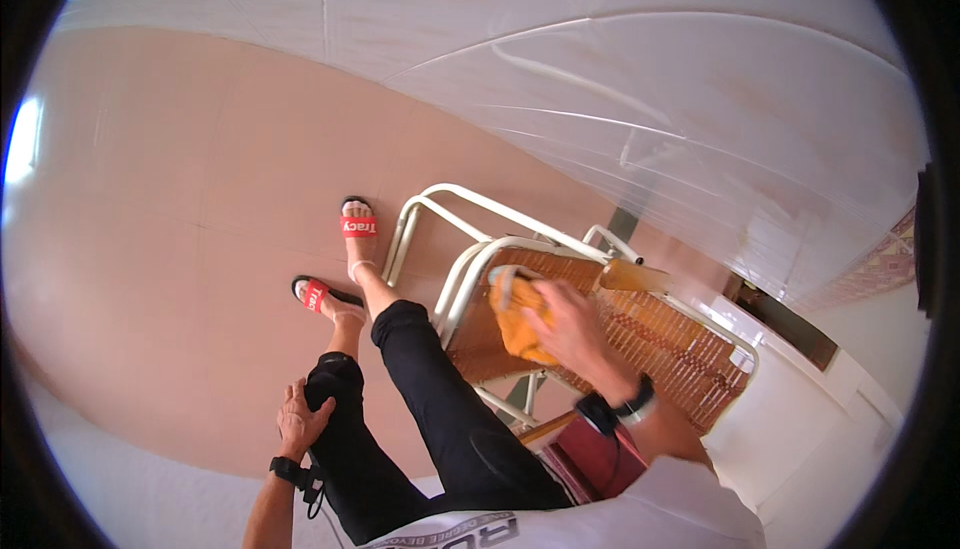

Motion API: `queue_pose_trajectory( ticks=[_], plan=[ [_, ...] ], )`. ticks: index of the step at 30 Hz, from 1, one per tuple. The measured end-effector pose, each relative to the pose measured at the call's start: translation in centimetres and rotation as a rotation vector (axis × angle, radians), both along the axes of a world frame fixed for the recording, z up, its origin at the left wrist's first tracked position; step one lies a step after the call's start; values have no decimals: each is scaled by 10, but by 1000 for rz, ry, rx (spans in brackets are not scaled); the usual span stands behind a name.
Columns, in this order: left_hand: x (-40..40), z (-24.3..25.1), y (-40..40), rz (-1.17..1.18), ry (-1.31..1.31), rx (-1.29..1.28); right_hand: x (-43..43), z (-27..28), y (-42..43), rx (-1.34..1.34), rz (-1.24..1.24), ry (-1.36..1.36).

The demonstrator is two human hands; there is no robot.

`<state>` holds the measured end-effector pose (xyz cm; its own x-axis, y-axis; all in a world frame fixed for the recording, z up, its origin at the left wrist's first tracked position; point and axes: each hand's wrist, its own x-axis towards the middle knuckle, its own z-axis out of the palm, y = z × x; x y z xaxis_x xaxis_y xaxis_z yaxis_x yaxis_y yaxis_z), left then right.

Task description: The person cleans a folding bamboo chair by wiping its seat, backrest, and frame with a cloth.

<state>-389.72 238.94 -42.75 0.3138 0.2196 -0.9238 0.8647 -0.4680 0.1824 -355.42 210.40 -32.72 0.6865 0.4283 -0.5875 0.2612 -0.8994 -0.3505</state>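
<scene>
My right hand (pixel 570 331) grips a crumpled orange cloth (pixel 517 316) with a pale edge, held over the seat of a chair. The chair seat (pixel 471 331) and backrest (pixel 675 339) are brown slatted bamboo in a white tubular metal frame (pixel 517 213). A wooden armrest (pixel 634 276) lies just beyond my right fingers. Some of the seat is hidden by the cloth and the hand. With nothing in it, my left hand (pixel 300 418) rests on my left knee, thumb spread from the fingers. Dark straps with small devices circle both wrists.
Pinkish floor (pixel 187 174) spreads to the left, and a glossy pale tiled wall (pixel 675 76) runs along the chair's far side. My feet, in red-banded slides (pixel 358 226), stand by the chair's front legs. A dark red object (pixel 600 455) sits beside my right thigh.
</scene>
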Motion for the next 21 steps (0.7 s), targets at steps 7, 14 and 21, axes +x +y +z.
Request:
queue_pose_trajectory(
  ticks=[7,14,21],
  plan=[
    [11,-22,-6,67,-74,69,53,41,-132,-206,-522,-362],
    [4,-30,21,422,-265,194,55,-34,-151,-124,-859,-353],
    [-9,-32,21,463,-433,283,67,-42,-207,172,-1088,-61]
  ],
)
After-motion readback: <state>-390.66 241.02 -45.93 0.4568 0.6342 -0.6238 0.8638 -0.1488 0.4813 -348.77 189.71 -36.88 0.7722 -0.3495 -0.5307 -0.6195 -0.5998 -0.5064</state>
